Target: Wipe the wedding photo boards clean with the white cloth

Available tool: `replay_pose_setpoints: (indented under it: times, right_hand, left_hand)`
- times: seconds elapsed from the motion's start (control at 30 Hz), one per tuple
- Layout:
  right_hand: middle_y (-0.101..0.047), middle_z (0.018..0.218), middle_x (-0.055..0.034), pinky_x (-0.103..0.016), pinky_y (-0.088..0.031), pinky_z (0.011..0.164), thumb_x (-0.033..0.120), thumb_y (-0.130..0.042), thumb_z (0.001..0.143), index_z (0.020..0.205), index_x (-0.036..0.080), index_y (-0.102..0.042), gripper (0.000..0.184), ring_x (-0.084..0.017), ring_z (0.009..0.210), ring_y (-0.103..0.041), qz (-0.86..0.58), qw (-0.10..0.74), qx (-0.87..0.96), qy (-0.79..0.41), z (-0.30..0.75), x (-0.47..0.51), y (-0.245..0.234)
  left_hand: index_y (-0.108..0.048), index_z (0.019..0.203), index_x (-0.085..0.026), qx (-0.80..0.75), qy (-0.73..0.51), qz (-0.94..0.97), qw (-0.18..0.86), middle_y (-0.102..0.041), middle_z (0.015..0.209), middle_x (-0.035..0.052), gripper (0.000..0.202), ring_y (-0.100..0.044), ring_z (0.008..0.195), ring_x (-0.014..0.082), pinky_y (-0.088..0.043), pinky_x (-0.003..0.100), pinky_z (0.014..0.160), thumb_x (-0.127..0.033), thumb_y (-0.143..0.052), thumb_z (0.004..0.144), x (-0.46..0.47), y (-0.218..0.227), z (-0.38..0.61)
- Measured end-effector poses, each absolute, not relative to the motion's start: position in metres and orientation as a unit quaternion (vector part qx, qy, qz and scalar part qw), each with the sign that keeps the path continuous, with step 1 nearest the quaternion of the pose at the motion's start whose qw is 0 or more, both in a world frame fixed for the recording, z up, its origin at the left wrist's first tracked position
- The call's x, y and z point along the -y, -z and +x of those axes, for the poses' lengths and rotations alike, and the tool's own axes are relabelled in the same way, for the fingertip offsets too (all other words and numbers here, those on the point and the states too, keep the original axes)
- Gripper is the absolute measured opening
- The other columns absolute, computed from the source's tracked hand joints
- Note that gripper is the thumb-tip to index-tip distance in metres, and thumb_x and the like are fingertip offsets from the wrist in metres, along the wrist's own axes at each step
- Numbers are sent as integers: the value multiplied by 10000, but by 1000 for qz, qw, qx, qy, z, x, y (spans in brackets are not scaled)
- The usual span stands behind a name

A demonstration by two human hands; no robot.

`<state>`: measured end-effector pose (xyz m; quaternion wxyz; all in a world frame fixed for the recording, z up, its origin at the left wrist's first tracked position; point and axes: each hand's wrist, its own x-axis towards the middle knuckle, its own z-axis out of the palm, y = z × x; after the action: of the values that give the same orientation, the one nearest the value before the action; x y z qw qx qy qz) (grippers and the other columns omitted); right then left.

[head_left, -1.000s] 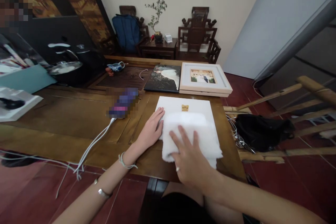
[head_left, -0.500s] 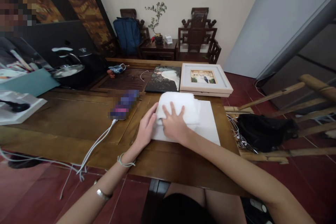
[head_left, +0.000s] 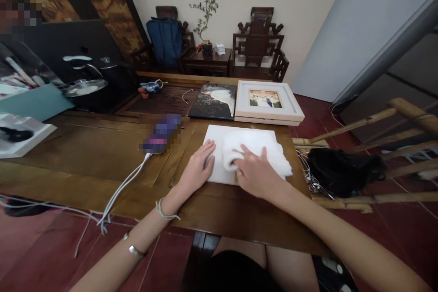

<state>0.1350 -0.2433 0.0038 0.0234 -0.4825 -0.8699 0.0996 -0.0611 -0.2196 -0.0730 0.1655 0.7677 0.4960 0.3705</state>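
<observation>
A flat white panel point(head_left: 214, 175) lies near the front edge of the wooden table. My left hand point(head_left: 198, 164) rests on the panel's left edge, its fingers stretched out and lying flat. On top of the panel, toward its right side, is a folded white cloth point(head_left: 253, 139). My right hand point(head_left: 256, 173) grips and presses this cloth, fingers bent into its near side, with part of its left edge curled up. The cloth's right end reaches past the panel's right edge. My right palm hides the panel's near right part.
Behind the panel lie a dark photo print point(head_left: 215, 101) and a pale framed picture point(head_left: 268, 102). A phone point(head_left: 161, 134) with white cables point(head_left: 126, 187) is to the left. Farther left stand a black pot point(head_left: 87, 93) and a teal box point(head_left: 37, 102). A bamboo chair point(head_left: 356, 200) is at right.
My right hand has slid the cloth rightward across the panel, uncovering its left part. My left hand has moved slightly right, from beside the cloth onto the panel's left edge.
</observation>
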Motion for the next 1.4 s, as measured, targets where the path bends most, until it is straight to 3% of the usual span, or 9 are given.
replay_pose_setpoints:
  times: [0.13,0.3,0.43,0.6,0.8,0.97,1.1,1.27,1.4]
  right_hand:
    - [-486,1346,-165,-748,-174,947,144,-368,827,1109,150,-608,370,-370,1335,-233,-495,40,860,-114,107,194,-2]
    - [-617,1135,-143,-704,-193,960,146,-363,837,1059,180,-621,342,-342,1198,-434,-486,78,860,-132,68,167,-4]
    - [-637,1108,-138,-650,-269,941,169,-344,850,1089,187,-614,361,-322,1057,-551,-507,91,846,-137,81,160,-7]
    - [-659,1084,-141,-538,-334,946,119,-303,840,1102,158,-610,405,-313,1058,-563,-543,99,825,-123,150,162,-7]
    - [-602,1205,-184,-601,-175,1052,96,-323,817,1017,110,-612,351,-317,1242,-442,-520,89,845,-85,202,227,9]
    - [-553,1291,-145,-562,-119,1112,58,-373,749,851,197,-620,300,-251,1345,-309,-451,55,880,-137,213,308,2]
    - [-642,1168,-85,-538,-155,1112,50,-353,757,879,223,-622,343,-240,1282,-415,-449,56,874,-177,217,304,-6]
    - [-692,961,-96,-575,-220,1044,115,-298,822,948,156,-620,348,-261,966,-621,-498,99,850,-142,207,219,0]
    - [-660,1033,-149,-618,-236,1000,103,-298,822,1072,124,-589,384,-311,1139,-518,-529,107,833,-122,186,179,11]
  left_hand:
    - [-588,1188,-107,-493,-360,779,140,-546,1313,157,361,-446,1282,268,-352,475,1077,-233,-458,875,218,74,-62]
    - [-584,1189,-181,-482,-352,788,149,-588,1266,105,340,-510,1216,262,-385,467,1052,-199,-444,879,219,68,-63]
    - [-557,1226,-144,-482,-356,787,145,-547,1318,128,367,-441,1285,256,-358,466,1076,-221,-447,885,219,72,-64]
    - [-570,1220,-139,-485,-362,783,144,-538,1329,129,367,-421,1302,252,-345,491,1084,-233,-448,887,219,77,-64]
    - [-580,1214,-113,-487,-363,782,138,-537,1325,147,376,-418,1304,255,-346,483,1087,-235,-444,885,219,77,-62]
    - [-574,1223,-136,-487,-367,781,132,-539,1326,136,374,-418,1303,262,-347,509,1079,-216,-448,880,219,77,-60]
    - [-576,1216,-150,-483,-378,780,127,-549,1318,123,366,-433,1293,254,-356,512,1074,-204,-453,876,219,77,-60]
    - [-582,1204,-120,-486,-370,780,135,-547,1315,145,363,-427,1297,252,-353,490,1082,-217,-454,879,219,77,-62]
    - [-578,1210,-111,-487,-366,779,147,-536,1326,147,369,-415,1306,251,-342,481,1091,-226,-455,882,219,76,-63]
